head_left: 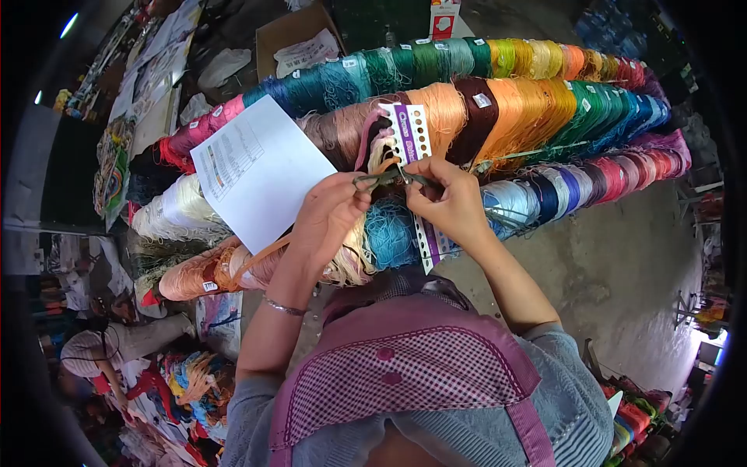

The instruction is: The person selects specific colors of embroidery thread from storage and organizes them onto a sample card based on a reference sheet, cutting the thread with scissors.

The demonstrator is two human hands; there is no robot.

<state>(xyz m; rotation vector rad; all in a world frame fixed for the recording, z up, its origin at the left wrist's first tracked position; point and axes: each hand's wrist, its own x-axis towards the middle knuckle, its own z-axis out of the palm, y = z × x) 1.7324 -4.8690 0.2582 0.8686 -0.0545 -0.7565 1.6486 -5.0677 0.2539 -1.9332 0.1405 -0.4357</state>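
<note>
A white and purple card with punched holes (pixel 422 132) lies across the rows of thread, several strands looped along its left edge. Between my two hands runs a dark green embroidery thread (pixel 377 180). Its left end is pinched in the fingers of my left hand (pixel 333 208). At the card's edge, my right hand (pixel 451 198) has thumb and forefinger closed on the same thread, partly covering the card's holes. Pink, cream and orange strands hang from the card above. A printed sheet of paper (pixel 268 175) rests on the thread rows beside my left hand.
Three long rows of coloured thread skeins (pixel 529 109) span the space in front of me, some with small white tags. Behind them stands a cardboard box (pixel 297 35). At lower left, another person (pixel 117 350) is near heaped coloured threads (pixel 198 381).
</note>
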